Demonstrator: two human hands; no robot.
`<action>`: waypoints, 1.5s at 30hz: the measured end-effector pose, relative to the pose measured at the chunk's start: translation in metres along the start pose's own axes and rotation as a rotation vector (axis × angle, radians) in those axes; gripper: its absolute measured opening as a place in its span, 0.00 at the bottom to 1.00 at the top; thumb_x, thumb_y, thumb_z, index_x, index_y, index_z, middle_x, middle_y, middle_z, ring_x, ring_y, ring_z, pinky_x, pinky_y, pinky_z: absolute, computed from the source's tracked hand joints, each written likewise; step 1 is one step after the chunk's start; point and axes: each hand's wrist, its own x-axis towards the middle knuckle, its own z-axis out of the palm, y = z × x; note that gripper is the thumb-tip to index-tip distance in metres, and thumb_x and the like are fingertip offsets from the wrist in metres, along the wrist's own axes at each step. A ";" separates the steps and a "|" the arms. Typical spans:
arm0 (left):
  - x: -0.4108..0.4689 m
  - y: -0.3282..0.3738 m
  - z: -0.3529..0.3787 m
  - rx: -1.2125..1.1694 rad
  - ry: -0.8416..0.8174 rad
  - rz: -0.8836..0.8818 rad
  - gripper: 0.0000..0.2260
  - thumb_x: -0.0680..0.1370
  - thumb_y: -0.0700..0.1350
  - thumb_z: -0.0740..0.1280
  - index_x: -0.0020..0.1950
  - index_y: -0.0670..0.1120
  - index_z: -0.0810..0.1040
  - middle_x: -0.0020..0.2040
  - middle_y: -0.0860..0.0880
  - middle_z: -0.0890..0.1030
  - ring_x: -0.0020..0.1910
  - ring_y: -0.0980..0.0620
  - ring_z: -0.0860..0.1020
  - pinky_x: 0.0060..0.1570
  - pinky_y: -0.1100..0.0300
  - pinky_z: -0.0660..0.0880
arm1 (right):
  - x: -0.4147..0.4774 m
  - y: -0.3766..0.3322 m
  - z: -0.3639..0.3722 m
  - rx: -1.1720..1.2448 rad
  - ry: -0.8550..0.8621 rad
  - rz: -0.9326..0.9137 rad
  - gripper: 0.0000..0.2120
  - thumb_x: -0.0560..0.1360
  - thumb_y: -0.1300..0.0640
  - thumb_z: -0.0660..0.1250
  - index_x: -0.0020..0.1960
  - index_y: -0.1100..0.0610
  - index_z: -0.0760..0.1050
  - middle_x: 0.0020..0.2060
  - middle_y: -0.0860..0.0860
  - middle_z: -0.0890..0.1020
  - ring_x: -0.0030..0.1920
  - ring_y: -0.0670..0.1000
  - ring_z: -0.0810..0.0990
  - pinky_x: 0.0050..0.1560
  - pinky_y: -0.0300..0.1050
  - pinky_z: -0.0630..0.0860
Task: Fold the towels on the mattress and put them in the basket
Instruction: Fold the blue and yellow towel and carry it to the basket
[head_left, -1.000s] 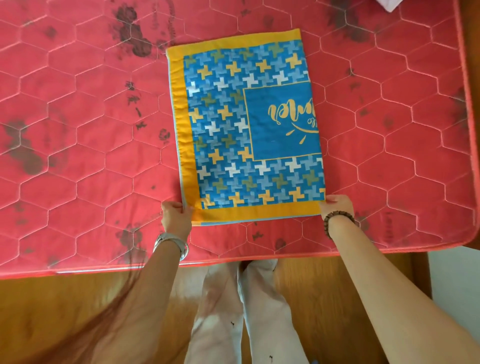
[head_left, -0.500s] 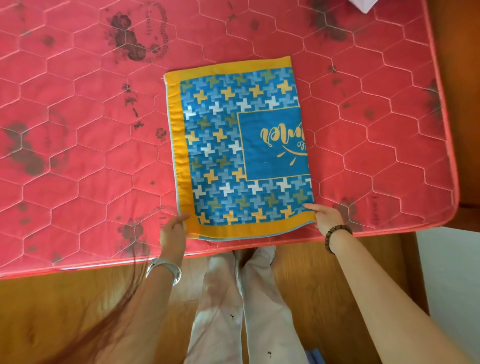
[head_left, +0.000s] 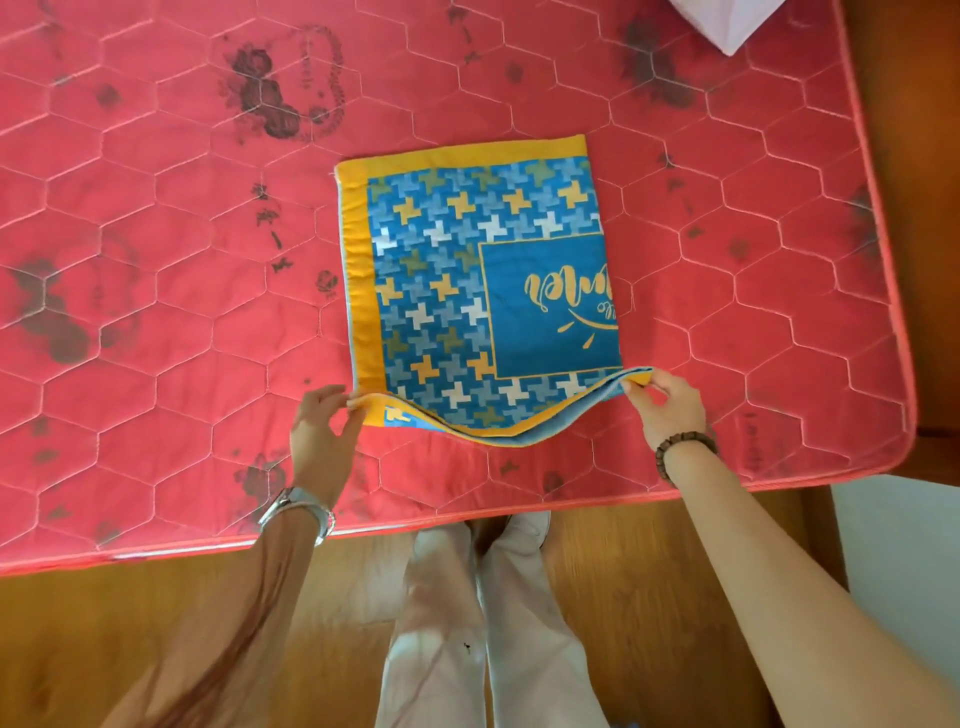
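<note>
A blue towel (head_left: 467, 270) with a yellow border and cross pattern lies folded on the red quilted mattress (head_left: 156, 312). My left hand (head_left: 322, 431) pinches its near left corner, and my right hand (head_left: 670, 405) pinches its near right corner. Both corners are raised off the mattress, so the near edge sags between them and shows the pale blue underside. No basket is in view.
A white cloth (head_left: 727, 21) pokes in at the top right of the mattress. The mattress's near edge runs just behind my wrists, with the wooden floor (head_left: 130, 623) and my legs below. A wooden bed frame (head_left: 914, 208) borders the right side.
Both hands have taken hold of the towel's near corners and lifted them, bringing the near edge up and away from me. The towel lay flat before.
</note>
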 end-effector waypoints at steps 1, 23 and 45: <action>0.005 0.002 0.000 -0.017 0.006 -0.013 0.09 0.78 0.42 0.71 0.56 0.39 0.82 0.53 0.44 0.81 0.52 0.50 0.76 0.54 0.54 0.72 | 0.005 -0.002 0.002 0.030 0.011 -0.012 0.08 0.75 0.56 0.70 0.51 0.57 0.81 0.52 0.59 0.83 0.54 0.55 0.79 0.58 0.49 0.72; 0.115 0.036 0.035 0.239 0.111 -0.211 0.12 0.85 0.51 0.55 0.58 0.43 0.71 0.42 0.34 0.80 0.42 0.31 0.79 0.38 0.49 0.67 | 0.119 -0.051 0.052 -0.169 0.145 -0.112 0.10 0.81 0.50 0.59 0.45 0.53 0.72 0.32 0.48 0.73 0.37 0.57 0.74 0.38 0.52 0.73; 0.083 0.071 0.129 0.635 -0.166 0.654 0.25 0.83 0.49 0.51 0.79 0.41 0.61 0.80 0.45 0.60 0.79 0.47 0.59 0.75 0.43 0.62 | 0.067 -0.057 0.158 -0.714 -0.109 -0.818 0.28 0.80 0.51 0.59 0.78 0.55 0.56 0.78 0.50 0.54 0.78 0.51 0.53 0.77 0.53 0.55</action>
